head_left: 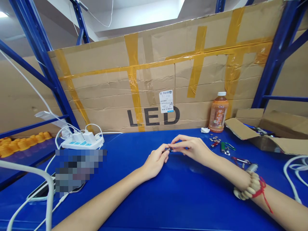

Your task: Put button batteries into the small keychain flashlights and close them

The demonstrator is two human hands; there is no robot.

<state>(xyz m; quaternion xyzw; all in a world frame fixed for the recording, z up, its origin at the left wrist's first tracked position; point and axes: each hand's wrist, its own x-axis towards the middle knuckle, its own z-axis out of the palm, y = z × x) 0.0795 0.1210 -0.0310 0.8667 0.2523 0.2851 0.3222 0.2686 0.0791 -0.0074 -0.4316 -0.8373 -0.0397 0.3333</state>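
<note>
Over the middle of the blue table, my two hands meet at a small dark, shiny piece [170,149] that looks like metal. My left hand [155,162] is closed, its thumb and curled fingers pinching the near end of the piece. With thumb and fingertips, my right hand [192,148] grips the other end from the right. Fingers cover most of the piece, so its exact kind cannot be made out. A beaded bracelet with a red cord [252,187] circles my right wrist.
Right of my hands lie small metal bits [215,139], a green carabiner [230,146] and a red-handled tool [240,160]. Behind them stand a drink bottle [218,112] and an open carton [267,144]. A power strip [81,141], cables and a phone [39,192] occupy the left.
</note>
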